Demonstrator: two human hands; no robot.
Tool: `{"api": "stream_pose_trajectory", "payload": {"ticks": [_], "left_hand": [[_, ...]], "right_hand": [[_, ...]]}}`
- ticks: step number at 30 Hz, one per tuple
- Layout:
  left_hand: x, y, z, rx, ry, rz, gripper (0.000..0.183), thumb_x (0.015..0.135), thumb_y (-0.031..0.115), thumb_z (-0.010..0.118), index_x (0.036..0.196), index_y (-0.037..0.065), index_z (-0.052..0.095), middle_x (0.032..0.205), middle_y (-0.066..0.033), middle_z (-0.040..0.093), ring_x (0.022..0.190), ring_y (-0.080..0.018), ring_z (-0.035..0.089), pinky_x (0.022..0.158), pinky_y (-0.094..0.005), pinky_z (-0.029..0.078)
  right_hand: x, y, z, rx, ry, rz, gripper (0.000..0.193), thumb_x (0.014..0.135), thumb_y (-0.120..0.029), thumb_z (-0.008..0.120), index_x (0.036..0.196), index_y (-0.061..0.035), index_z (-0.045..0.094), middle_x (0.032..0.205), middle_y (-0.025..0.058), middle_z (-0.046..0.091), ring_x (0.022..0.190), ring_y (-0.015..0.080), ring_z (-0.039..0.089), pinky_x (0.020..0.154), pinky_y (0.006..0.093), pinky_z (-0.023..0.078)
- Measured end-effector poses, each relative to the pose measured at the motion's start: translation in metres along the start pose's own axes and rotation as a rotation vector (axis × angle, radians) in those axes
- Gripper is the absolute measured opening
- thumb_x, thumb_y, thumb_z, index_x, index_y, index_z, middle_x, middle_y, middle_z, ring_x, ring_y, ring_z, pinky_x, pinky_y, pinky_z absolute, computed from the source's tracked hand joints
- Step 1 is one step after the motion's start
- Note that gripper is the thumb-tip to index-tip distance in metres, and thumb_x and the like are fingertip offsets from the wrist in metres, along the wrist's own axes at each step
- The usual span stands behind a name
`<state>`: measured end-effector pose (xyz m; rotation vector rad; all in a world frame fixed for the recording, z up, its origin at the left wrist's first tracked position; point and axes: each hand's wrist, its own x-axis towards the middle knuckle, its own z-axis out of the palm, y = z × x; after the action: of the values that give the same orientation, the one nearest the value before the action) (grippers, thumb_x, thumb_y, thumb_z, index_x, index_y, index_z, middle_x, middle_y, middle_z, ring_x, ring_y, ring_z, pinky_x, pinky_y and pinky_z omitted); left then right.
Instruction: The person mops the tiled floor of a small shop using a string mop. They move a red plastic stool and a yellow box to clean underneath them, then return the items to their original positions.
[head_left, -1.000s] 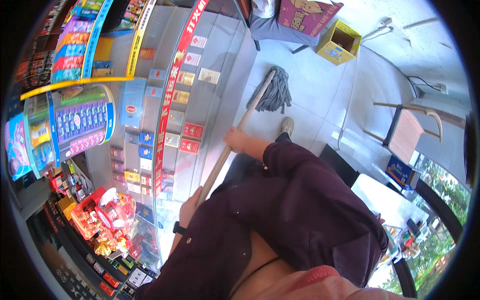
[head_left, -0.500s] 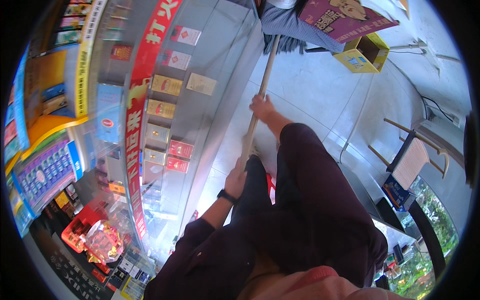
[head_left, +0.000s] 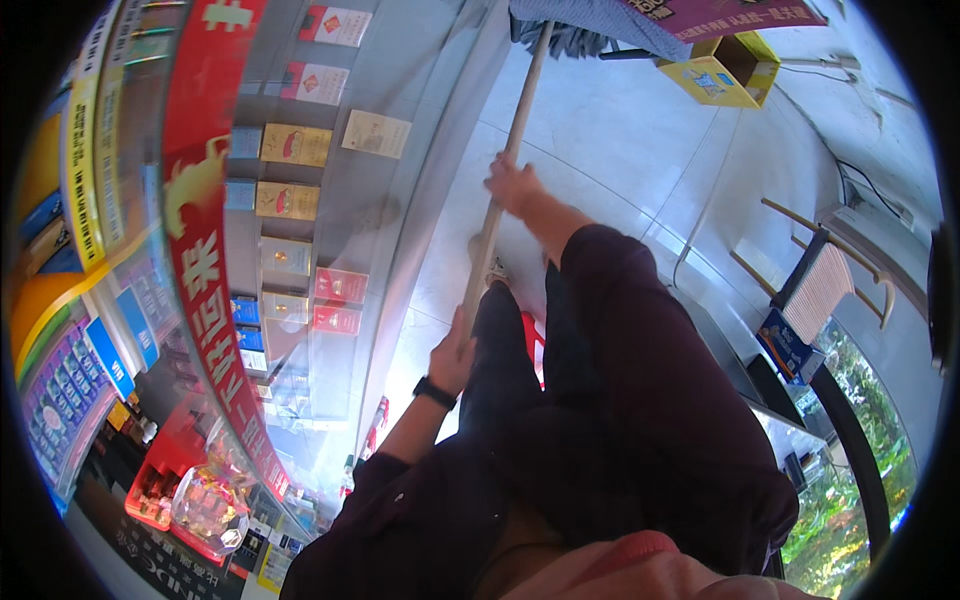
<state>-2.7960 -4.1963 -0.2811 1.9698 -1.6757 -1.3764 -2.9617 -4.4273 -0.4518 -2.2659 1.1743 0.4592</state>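
A mop with a long wooden handle (head_left: 521, 110) slants across the floor in front of me. Its grey strands (head_left: 572, 42) rest on the tiles at the far end, partly under a blue-grey cloth (head_left: 640, 28). My right hand (head_left: 513, 183) is wrapped round the middle of the handle. Lower down, close to my left leg, my left hand (head_left: 453, 355) is closed on the near part of the handle, with a black band (head_left: 434, 393) on that wrist.
Along the left runs a glass display counter (head_left: 400, 205) holding several small boxes. Far right stand a yellow box (head_left: 708, 82) and a purple carton (head_left: 735, 14). A chair (head_left: 812, 285) is at the right, beside a blue box (head_left: 785, 345). A red basket (head_left: 160, 480) sits lower left.
The whole view has shifted, so the counter appears larger and farther left. The mop head and yellow box appear higher in the picture. Both hands keep their hold on the handle.
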Motion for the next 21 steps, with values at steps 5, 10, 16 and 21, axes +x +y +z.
{"api": "stream_pose_trajectory", "payload": {"ticks": [5,10,16,21], "left_hand": [[-0.126,0.008,-0.069,0.094,-0.245,-0.434,0.069,0.086,0.016,0.059,0.146,0.017,0.024,0.1,-0.0231,0.065,0.081,-0.0321,0.066,0.072,-0.0353,0.053],[-0.222,0.029,-0.133,-0.057,-0.128,-0.522,0.06,0.084,0.011,0.064,0.14,0.013,0.039,0.104,-0.015,0.067,0.087,-0.0128,0.062,0.076,-0.0278,0.05],[-0.232,0.114,-0.214,-0.017,-0.101,-0.459,0.052,0.081,0.004,0.066,0.13,0.007,0.051,0.104,-0.0128,0.068,0.093,-0.0088,0.059,0.078,-0.0252,0.049],[-0.174,0.158,-0.228,0.084,-0.132,-0.512,0.051,0.075,0.005,0.07,0.124,0.005,0.057,0.091,-0.0173,0.069,0.079,-0.0098,0.065,0.069,-0.0259,0.05]], "right_hand": [[-0.066,-0.102,0.017,0.196,0.065,-0.198,0.017,0.076,-0.014,0.062,0.092,-0.0175,0.063,0.101,0.0047,0.052,0.112,0.025,0.043,0.073,0.0445,0.05],[-0.138,-0.183,-0.006,0.417,0.066,-0.356,0.018,0.072,-0.017,0.066,0.089,-0.018,0.061,0.096,0.002,0.053,0.105,0.0248,0.047,0.073,0.0453,0.049],[-0.188,-0.206,-0.045,0.62,0.036,-0.362,0.023,0.067,-0.025,0.071,0.087,-0.018,0.061,0.095,0.0025,0.054,0.102,0.0246,0.049,0.069,0.0456,0.05],[-0.183,-0.167,-0.055,0.623,0.201,-0.244,0.02,0.068,-0.024,0.072,0.083,-0.0167,0.06,0.088,0.0032,0.055,0.094,0.027,0.052,0.069,0.0429,0.05]]}}
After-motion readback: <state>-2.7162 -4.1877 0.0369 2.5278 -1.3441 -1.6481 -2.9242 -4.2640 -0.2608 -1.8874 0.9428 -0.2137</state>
